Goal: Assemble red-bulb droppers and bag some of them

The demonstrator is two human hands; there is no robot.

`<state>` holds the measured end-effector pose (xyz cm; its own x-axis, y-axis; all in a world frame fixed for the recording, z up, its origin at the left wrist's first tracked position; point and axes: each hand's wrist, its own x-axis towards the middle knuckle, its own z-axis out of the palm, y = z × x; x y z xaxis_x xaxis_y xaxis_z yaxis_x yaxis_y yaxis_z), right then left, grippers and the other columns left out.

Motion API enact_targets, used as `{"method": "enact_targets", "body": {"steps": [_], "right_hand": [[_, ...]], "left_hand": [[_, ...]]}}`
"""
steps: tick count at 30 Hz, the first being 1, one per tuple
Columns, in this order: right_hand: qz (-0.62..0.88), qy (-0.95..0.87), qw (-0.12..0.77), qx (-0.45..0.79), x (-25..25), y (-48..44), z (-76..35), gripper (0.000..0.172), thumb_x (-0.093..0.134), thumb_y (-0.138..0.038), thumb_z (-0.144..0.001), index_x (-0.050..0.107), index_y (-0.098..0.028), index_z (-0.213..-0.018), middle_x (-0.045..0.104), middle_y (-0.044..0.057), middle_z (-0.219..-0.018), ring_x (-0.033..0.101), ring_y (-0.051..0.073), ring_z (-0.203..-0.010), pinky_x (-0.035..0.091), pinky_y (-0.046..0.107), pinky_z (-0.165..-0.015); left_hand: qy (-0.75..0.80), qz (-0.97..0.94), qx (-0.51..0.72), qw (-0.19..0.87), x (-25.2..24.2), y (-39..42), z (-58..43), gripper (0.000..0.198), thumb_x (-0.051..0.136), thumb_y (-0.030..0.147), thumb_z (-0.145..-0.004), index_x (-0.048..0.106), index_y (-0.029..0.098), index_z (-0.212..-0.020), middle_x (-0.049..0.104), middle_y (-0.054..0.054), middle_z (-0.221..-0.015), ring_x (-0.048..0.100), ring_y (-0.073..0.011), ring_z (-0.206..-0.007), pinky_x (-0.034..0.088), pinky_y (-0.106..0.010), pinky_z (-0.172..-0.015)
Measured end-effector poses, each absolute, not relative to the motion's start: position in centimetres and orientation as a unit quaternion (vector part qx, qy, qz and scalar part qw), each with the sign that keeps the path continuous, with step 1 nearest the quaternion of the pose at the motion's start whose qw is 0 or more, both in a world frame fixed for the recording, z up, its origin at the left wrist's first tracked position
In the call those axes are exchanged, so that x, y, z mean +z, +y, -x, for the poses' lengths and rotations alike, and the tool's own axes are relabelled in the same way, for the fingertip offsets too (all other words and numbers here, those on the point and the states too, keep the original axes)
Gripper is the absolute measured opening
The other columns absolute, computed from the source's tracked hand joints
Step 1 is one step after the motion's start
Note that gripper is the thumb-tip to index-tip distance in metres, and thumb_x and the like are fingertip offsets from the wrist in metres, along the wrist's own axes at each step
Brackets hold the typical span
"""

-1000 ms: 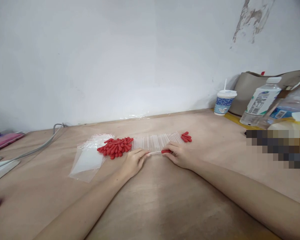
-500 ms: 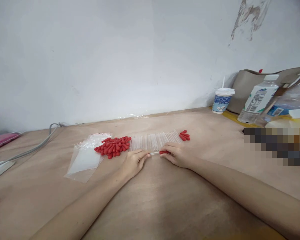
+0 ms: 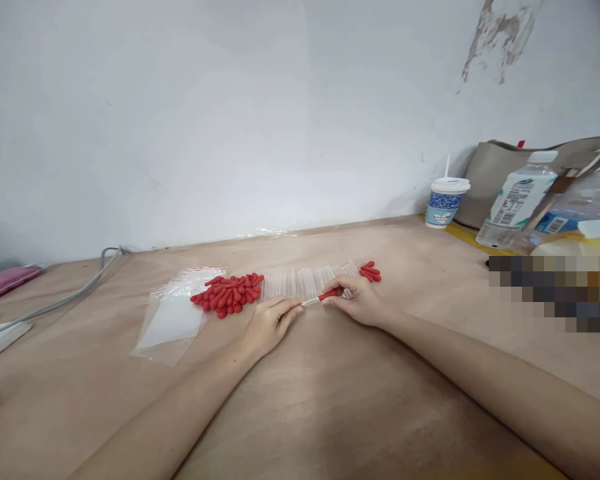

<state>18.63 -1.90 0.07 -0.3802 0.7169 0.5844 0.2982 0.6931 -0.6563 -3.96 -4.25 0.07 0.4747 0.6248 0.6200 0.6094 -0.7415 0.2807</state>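
Left hand (image 3: 271, 327) pinching clear tube (image 3: 309, 302), right hand (image 3: 364, 301) pinching red bulb (image 3: 329, 295) at its end. Tube row (image 3: 300, 283) nearer back edge of desk (image 3: 290, 413).

You are holding a thin, clear tube (image 3: 311, 302) at a slight slant. At its right end, a red bulb (image 3: 327, 295) is lying roughly in line, partly hidden by your grip.

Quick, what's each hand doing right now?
Left hand: closed, pinching a thin, clear, plastic-looking tube.
Right hand: closed, holding a small, red, rubbery-looking bulb at the tube's end.
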Motion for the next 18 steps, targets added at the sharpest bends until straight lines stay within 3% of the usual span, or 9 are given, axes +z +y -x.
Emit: {"method": "enact_targets", "body": {"steps": [4, 18], "right_hand": [[0.322, -0.794, 0.44, 0.266, 0.6, -2.0, -18.8, 0.006, 0.063, -0.024, -0.075, 0.065, -0.018, -0.077, 0.066, 0.001, -0.073, 0.059, 0.013, -0.066, 0.047, 0.025, -0.062], [0.291, -0.837, 0.415, 0.207, 0.3, -2.0, -19.6, 0.006, 0.065, -0.023, -0.074, 0.065, -0.018, -0.072, 0.068, 0.001, -0.071, 0.062, 0.013, -0.066, 0.047, 0.023, -0.06]], "left_hand": [[0.347, -0.864, 0.364, 0.009, 0.3, -4.5, 3.9, 0.018, 0.048, 0.022, -0.089, 0.065, 0.017, -0.093, 0.068, -0.004, -0.083, 0.063, -0.0137, -0.072, 0.05, -0.025, -0.067], [0.355, -0.88, 0.315, 0.007, 0.4, -4.8, 3.8, 0.025, 0.042, 0.02, -0.091, 0.065, 0.014, -0.084, 0.057, -0.003, -0.065, 0.053, -0.0118, -0.058, 0.042, -0.022, -0.056]]}}
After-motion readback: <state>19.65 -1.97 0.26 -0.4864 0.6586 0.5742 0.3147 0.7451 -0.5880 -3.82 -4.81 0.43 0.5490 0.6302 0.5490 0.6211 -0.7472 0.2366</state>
